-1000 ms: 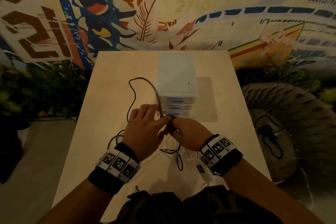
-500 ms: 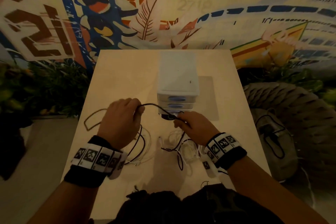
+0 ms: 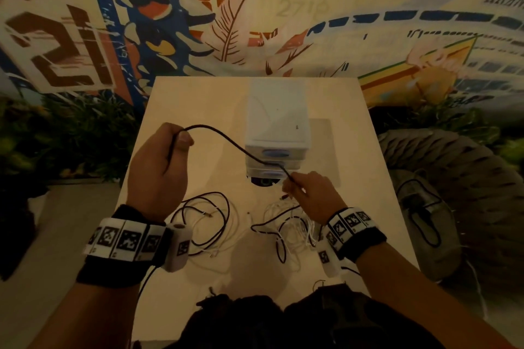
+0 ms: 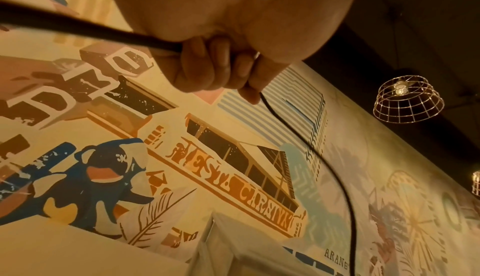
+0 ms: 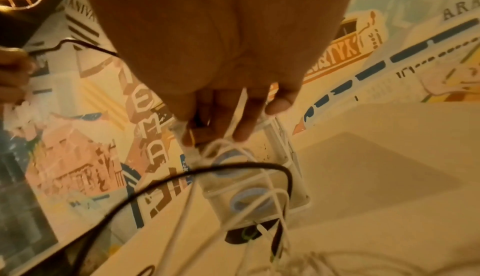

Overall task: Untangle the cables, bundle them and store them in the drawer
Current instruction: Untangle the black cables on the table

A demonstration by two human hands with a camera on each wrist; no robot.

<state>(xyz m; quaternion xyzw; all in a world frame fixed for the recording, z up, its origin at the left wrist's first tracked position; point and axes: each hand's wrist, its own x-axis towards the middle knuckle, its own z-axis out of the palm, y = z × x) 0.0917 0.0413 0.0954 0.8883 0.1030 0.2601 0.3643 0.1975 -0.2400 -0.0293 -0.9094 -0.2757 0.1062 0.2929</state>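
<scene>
A black cable (image 3: 226,140) arcs in the air between my two hands above the light table (image 3: 198,99). My left hand (image 3: 177,139) is raised at the left, fingers (image 4: 207,69) curled round the black cable (image 4: 311,147). My right hand (image 3: 292,183) is lower, just in front of the white drawer unit (image 3: 276,122), and pinches the cable's other part. Loose black and white cables (image 3: 204,221) lie tangled on the table near me, more of them (image 3: 289,229) under my right wrist. In the right wrist view white cables (image 5: 233,151) hang below my fingers (image 5: 241,124). All the drawers look closed.
A dark round object (image 3: 265,181) lies at the foot of the drawer unit. A woven seat (image 3: 442,178) with a dark cord on it stands right of the table. Plants (image 3: 71,133) line the left side. A painted wall (image 3: 255,8) runs behind the table.
My hands were together in front of the drawers. The left hand has since moved left and up, drawing the black cable out of the tangle, so it now spans the gap between both hands.
</scene>
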